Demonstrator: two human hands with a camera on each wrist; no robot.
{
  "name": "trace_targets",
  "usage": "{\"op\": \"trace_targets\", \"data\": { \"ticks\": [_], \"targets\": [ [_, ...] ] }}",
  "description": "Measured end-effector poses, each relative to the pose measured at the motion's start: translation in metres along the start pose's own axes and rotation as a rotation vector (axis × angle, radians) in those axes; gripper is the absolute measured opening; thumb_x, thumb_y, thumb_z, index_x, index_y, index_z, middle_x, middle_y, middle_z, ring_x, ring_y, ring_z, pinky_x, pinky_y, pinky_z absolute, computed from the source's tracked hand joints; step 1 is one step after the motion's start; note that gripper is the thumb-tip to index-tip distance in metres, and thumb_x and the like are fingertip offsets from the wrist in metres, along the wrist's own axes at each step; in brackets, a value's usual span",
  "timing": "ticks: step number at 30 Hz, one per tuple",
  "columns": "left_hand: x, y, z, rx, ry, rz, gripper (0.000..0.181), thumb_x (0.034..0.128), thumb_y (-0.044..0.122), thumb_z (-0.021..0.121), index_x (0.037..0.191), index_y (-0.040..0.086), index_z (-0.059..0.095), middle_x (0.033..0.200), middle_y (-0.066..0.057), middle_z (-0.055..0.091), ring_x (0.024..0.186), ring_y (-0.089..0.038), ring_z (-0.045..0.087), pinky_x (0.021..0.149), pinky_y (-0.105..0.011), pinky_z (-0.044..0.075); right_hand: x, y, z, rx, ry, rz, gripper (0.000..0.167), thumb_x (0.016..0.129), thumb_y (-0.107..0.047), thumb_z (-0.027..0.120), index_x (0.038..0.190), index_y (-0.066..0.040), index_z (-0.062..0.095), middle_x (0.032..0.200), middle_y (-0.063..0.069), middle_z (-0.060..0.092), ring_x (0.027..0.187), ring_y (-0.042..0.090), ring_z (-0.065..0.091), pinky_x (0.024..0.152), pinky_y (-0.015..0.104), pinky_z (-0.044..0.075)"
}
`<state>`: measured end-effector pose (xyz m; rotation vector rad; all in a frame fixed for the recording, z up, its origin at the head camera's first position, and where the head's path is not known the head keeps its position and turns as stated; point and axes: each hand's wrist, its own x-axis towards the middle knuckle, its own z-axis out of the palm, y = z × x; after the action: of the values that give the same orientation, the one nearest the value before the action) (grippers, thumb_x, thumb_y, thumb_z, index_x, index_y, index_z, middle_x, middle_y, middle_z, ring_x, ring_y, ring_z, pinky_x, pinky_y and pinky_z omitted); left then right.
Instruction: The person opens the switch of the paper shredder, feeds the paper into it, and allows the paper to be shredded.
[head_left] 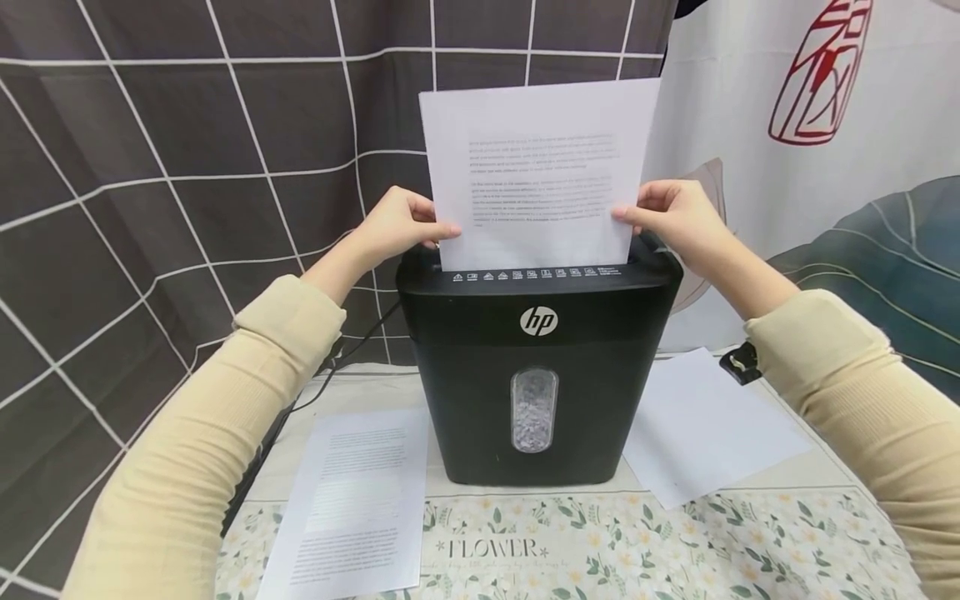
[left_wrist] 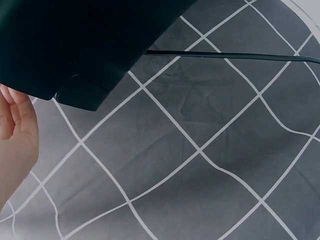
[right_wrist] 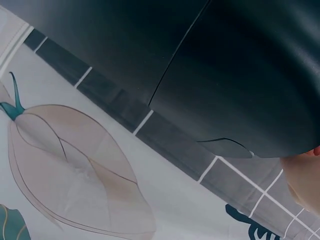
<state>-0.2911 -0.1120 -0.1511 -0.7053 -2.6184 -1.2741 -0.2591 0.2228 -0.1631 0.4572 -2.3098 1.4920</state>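
A printed sheet of paper [head_left: 540, 167] stands upright with its lower edge at the top slot of a black HP paper shredder [head_left: 465, 375]. My left hand [head_left: 401, 223] pinches the sheet's left edge between thumb and fingers. At the opposite edge, my right hand [head_left: 675, 218] pinches the paper the same way. Both hands are just above the shredder's top. White shreds show through its front window [head_left: 534, 412]. In the left wrist view, part of the left hand [left_wrist: 17, 125] appears beside the dark casing; the right wrist view catches only a bit of the right hand [right_wrist: 302, 177].
Another printed sheet [head_left: 352, 500] lies on the table left of the shredder. A blank-looking white sheet [head_left: 705, 425] lies to its right, near a small black object [head_left: 741, 364]. A dark cord [head_left: 348, 358] runs off behind. Grid-patterned cloth [head_left: 187, 167] hangs close at the left and back.
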Motion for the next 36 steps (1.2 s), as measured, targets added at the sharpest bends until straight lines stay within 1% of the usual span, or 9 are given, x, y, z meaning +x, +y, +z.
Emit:
{"op": "trace_targets", "data": {
  "ticks": [4,8,11,15,17,20,24,27,36],
  "targets": [
    [-0.003,0.000,0.001,-0.006,0.003,0.006,0.027,0.0813,0.014,0.073,0.100,-0.005,0.070,0.081,-0.006,0.071,0.058,-0.007,0.059,0.063,-0.018,0.049,-0.001,-0.001,0.001,0.018,0.000,-0.006,0.013,0.083,-0.009,0.071,0.076,-0.020,0.069,0.065,-0.015,0.063,0.060,0.006,0.052,0.061,0.017,0.040],
    [-0.004,-0.002,0.003,-0.004,0.006,0.007,0.027,0.0817,0.015,0.073,0.100,-0.005,0.070,0.084,-0.009,0.072,0.060,-0.007,0.060,0.063,-0.018,0.049,-0.001,-0.002,0.001,0.046,-0.001,-0.017,0.015,0.083,-0.007,0.070,0.076,-0.021,0.070,0.065,-0.014,0.063,0.058,0.006,0.051,0.058,0.017,0.040],
    [-0.004,-0.004,0.004,0.010,0.011,0.010,0.027,0.0821,0.017,0.072,0.100,-0.003,0.070,0.088,-0.011,0.072,0.061,-0.007,0.061,0.064,-0.018,0.048,-0.001,-0.003,0.001,0.039,-0.002,-0.024,0.015,0.083,-0.007,0.070,0.076,-0.020,0.069,0.065,-0.014,0.063,0.059,0.005,0.052,0.059,0.017,0.040],
    [-0.004,-0.006,0.004,-0.007,0.016,0.017,0.027,0.0820,0.017,0.072,0.100,-0.004,0.070,0.089,-0.013,0.072,0.061,-0.007,0.062,0.063,-0.018,0.049,-0.002,-0.004,0.002,0.028,-0.004,-0.030,0.018,0.082,-0.005,0.070,0.073,-0.020,0.068,0.064,-0.015,0.064,0.058,0.005,0.052,0.059,0.016,0.041],
    [-0.004,-0.006,0.004,-0.016,0.017,0.023,0.028,0.0817,0.016,0.073,0.099,-0.005,0.070,0.085,-0.010,0.072,0.060,-0.007,0.063,0.062,-0.018,0.050,-0.002,-0.004,0.002,0.029,-0.002,-0.031,0.021,0.082,-0.004,0.070,0.071,-0.021,0.068,0.063,-0.016,0.064,0.056,0.004,0.052,0.057,0.016,0.041],
    [-0.004,-0.006,0.002,-0.009,0.027,0.031,0.026,0.0817,0.017,0.072,0.094,-0.005,0.070,0.074,-0.004,0.070,0.058,-0.007,0.062,0.061,-0.018,0.050,-0.002,-0.003,0.001,0.020,0.003,-0.036,0.020,0.082,-0.004,0.070,0.071,-0.021,0.068,0.062,-0.017,0.064,0.056,0.004,0.053,0.056,0.016,0.041],
    [-0.005,-0.006,0.001,0.004,0.038,0.033,0.024,0.0824,0.018,0.072,0.087,-0.005,0.070,0.062,0.004,0.065,0.057,-0.007,0.060,0.061,-0.019,0.048,-0.002,-0.003,-0.001,-0.029,0.012,-0.042,0.017,0.082,-0.007,0.071,0.071,-0.019,0.067,0.061,-0.017,0.063,0.056,0.003,0.053,0.055,0.015,0.041],
    [-0.005,-0.007,0.001,0.007,0.037,0.038,0.024,0.0825,0.018,0.072,0.085,-0.005,0.070,0.061,0.005,0.064,0.057,-0.007,0.060,0.061,-0.019,0.049,-0.001,-0.003,-0.002,-0.069,0.027,-0.048,0.017,0.082,-0.008,0.072,0.069,-0.018,0.066,0.059,-0.018,0.061,0.055,0.002,0.052,0.054,0.014,0.040],
    [-0.006,-0.011,0.001,-0.017,0.038,0.046,0.024,0.0824,0.018,0.072,0.084,-0.005,0.069,0.059,0.005,0.062,0.057,-0.008,0.058,0.061,-0.018,0.049,-0.003,-0.002,-0.003,-0.117,0.036,-0.065,0.014,0.082,-0.009,0.072,0.071,-0.014,0.065,0.058,-0.017,0.059,0.054,0.004,0.053,0.056,0.012,0.044]
  ]
}}
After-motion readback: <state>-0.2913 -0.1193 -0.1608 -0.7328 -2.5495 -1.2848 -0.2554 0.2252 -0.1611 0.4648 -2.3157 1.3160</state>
